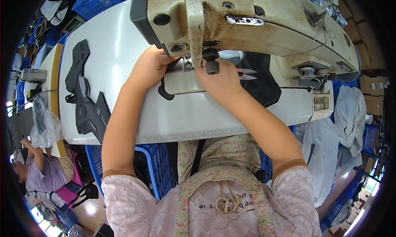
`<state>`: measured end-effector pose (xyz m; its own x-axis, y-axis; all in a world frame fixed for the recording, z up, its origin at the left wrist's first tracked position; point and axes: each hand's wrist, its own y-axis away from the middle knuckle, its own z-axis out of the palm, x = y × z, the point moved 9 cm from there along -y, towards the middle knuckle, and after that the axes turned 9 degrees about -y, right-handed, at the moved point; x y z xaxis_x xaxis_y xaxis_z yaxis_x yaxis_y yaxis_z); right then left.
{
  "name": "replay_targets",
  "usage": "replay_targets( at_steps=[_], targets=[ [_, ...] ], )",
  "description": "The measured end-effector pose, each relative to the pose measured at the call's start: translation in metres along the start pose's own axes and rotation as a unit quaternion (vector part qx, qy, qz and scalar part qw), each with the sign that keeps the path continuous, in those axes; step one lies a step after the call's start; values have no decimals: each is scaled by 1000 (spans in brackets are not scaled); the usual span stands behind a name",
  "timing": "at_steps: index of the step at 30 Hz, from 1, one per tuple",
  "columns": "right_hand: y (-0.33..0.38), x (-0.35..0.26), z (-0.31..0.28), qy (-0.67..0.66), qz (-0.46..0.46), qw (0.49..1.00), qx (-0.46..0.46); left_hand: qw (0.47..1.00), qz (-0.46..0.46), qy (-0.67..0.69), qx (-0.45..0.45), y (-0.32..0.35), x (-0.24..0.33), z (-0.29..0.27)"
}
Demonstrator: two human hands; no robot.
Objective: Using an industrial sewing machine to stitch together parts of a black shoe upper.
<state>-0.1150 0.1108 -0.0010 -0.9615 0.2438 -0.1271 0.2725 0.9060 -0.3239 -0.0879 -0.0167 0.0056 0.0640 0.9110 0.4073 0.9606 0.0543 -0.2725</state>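
Both my hands are at the needle area of a beige industrial sewing machine (255, 30). My left hand (152, 68) is on the left of the presser foot (187, 63), its thumb and fingers closed toward it. On the right side, my right hand (218, 78) is closed close to the foot, partly covered by a black knob. A dark piece (166, 92) shows its rounded edge left of the metal bed plate (183, 83); what my fingertips grip is hidden. Thread snips (247, 74) with open blades and a red part lie just right of my right hand.
Black shaped pieces (84, 92) lie on the left of the white table (119, 35). Another black panel (268, 82) is under the machine arm. Blue crates (154, 167) stand below the front edge. Plastic bags (319, 150) hang at the right. A person (45, 171) sits at the far left.
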Motion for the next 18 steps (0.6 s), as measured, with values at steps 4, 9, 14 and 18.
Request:
replay_targets(
  at_steps=[4,9,14,18],
  targets=[
    [2,2,-2,-18,3,1000,25,1000,-2,9,-1,-1,-1,1],
    [7,12,-10,-133,68,983,108,1000,-5,2,7,2,-4,5],
    [10,26,-11,-258,124,943,168,1000,-22,16,2,2,-11,6],
    [5,11,-2,-117,63,988,83,1000,13,4,6,-1,0,1]
  ],
)
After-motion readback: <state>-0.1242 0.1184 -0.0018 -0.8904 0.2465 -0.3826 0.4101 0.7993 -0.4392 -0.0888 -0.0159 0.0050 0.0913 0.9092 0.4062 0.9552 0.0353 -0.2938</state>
